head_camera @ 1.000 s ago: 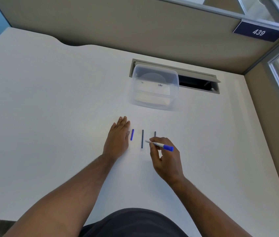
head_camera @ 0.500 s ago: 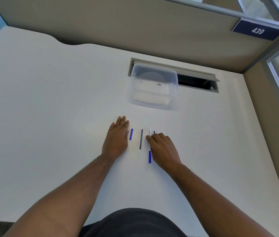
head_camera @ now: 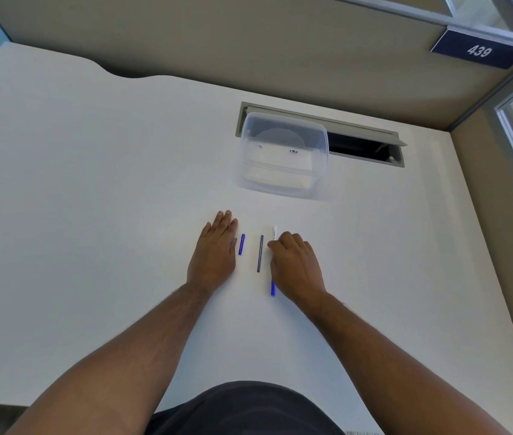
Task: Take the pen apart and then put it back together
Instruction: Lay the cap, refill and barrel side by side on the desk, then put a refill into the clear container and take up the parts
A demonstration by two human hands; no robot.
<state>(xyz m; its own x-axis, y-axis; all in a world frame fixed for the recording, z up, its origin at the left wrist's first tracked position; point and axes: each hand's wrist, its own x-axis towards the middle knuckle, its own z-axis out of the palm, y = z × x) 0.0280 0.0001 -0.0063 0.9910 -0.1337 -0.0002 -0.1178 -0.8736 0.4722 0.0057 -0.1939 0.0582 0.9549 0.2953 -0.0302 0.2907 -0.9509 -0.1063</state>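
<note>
Parts lie in a row: left hand [head_camera: 214,250] flat and empty, right hand [head_camera: 296,265] curled over the pen barrel [head_camera: 273,288], so I'd release gently to stop rolling.

Desk [head_camera: 91,183] plain white. Small pen cap [head_camera: 241,244] bright blue. Thin stick [head_camera: 260,253] dark grey. Pen body [head_camera: 274,232] white at far end, blue at near end. Box [head_camera: 283,155] see-through, cloudy white. Slot in desk [head_camera: 362,146] grey rim, black inside. Wall [head_camera: 248,36] tan. Sign [head_camera: 478,51] dark blue, white numbers 439. Shirt [head_camera: 245,409] dark grey.
</note>
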